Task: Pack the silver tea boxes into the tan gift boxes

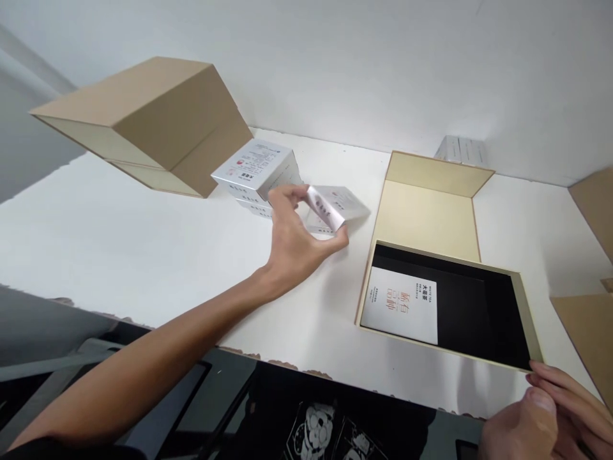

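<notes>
My left hand (299, 246) holds a small silver tea box (326, 207) between thumb and fingers, tilted above another silver box (318, 223) on the table. Just left of it is a stack of silver tea boxes (253, 163). To the right lies an open gift box (531, 326) with a cream lid (426, 217) folded back and a black inside. One white tea box (402, 303) with printed lettering sits in its left part. At the front right corner of the gift box, my right hand (550, 409) has its fingers closed on the rim; part of the hand is cut off by the frame.
A tan gift box (167, 115) stands with its lid angled at the back left. More silver boxes (462, 150) are by the wall behind the cream lid. Cardboard-coloured boxes (582, 332) stand at the right edge. The white table (306, 332) has a chipped front edge.
</notes>
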Tool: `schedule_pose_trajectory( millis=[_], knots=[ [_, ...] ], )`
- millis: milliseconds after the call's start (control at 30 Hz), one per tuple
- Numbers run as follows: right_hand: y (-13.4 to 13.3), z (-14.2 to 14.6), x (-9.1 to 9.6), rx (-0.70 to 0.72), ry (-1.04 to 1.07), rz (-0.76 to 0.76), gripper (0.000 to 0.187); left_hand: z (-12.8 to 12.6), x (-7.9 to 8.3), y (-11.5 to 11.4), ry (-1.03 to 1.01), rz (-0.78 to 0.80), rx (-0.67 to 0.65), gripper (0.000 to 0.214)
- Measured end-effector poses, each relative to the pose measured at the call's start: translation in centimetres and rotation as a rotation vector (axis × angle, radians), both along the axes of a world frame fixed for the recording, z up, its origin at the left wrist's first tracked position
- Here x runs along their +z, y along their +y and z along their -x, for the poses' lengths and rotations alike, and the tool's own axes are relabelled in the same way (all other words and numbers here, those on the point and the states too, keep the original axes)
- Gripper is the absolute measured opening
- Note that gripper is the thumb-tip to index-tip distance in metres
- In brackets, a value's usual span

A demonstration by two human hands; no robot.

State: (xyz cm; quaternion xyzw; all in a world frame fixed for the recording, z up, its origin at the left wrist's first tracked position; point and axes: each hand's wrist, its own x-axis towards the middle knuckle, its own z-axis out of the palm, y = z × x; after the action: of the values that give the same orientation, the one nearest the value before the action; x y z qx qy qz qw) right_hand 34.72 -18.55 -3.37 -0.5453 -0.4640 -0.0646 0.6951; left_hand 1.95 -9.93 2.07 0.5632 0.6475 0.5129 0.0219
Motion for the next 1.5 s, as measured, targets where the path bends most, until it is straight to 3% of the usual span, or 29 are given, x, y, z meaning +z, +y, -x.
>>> schedule_pose_trajectory(
  millis=[67, 167, 267, 367, 467, 533, 733, 833, 900, 967, 1033, 1100, 1167, 1300, 1500],
  knots=[
    [1.3, 0.5, 0.0, -0.047, -0.002, -0.182, 0.029, -0.4, 1.9, -0.6, -0.04, -0.119, -0.161, 0.068],
    [2.4, 0.4, -0.4, -0.033, -0.023, -0.327, 0.035, -2.3, 5.0, -1.6, -0.169, -0.09, -0.459, 0.057],
    [1.9, 0.1, -0.5, 0.036, -0.053, -0.288, 0.026, -5.6, 7.4, -2.5, -0.173, 0.075, -0.693, 0.062],
    [0.4, 0.3, 0.0, 0.11, -0.083, -0.147, 0.016, -9.5, 8.8, -2.5, 0.103, 0.306, -0.888, 0.061],
    [-0.7, 0.5, 0.5, 0.115, -0.081, -0.098, 0.014, -13.1, 9.4, -1.2, 0.463, 0.518, -1.121, 0.051],
    [-1.0, 0.4, 0.8, 0.111, -0.077, -0.079, 0.015, -15.3, 9.3, 0.1, 0.585, 0.596, -1.204, 0.049],
    [-1.2, 0.3, 1.6, 0.039, -0.017, -0.069, 0.017, -20.0, 7.4, 2.7, 0.519, 0.63, -1.281, 0.057],
    [-1.4, 0.3, 1.9, 0.036, -0.032, -0.065, 0.018, -19.1, 7.1, 1.7, 0.493, 0.512, -1.214, 0.05],
    [-1.4, 0.4, 1.9, 0.04, -0.021, -0.056, 0.018, -16.6, 6.9, 0.7, 0.431, 0.355, -1.084, 0.031],
    [-1.2, 0.4, 1.6, 0.035, 0.006, -0.049, 0.018, -12.9, 6.1, 0.0, 0.368, 0.183, -0.856, 0.015],
    [-0.8, 0.4, 1.3, 0.013, 0.023, -0.071, 0.02, -8.6, 4.5, -0.1, 0.328, 0.038, -0.543, 0.012],
    [-0.2, 0.2, 0.9, -0.03, 0.01, -0.125, 0.022, -4.4, 2.1, 0.2, 0.347, 0.06, -0.245, 0.029],
    [0.2, 0.1, 0.6, -0.073, -0.01, -0.166, 0.022, -1.2, -0.1, 0.7, 0.348, 0.21, -0.05, 0.052],
    [0.3, 0.1, 0.4, 0.001, -0.009, -0.073, 0.028, 1.3, -2.4, 1.8, 0.261, 0.485, 0.035, 0.071],
    [-0.6, 1.1, 0.1, 0.121, 0.1, 0.146, 0.03, 0.1, -1.7, 3.1, 0.079, 0.48, 0.085, 0.073]
  ],
)
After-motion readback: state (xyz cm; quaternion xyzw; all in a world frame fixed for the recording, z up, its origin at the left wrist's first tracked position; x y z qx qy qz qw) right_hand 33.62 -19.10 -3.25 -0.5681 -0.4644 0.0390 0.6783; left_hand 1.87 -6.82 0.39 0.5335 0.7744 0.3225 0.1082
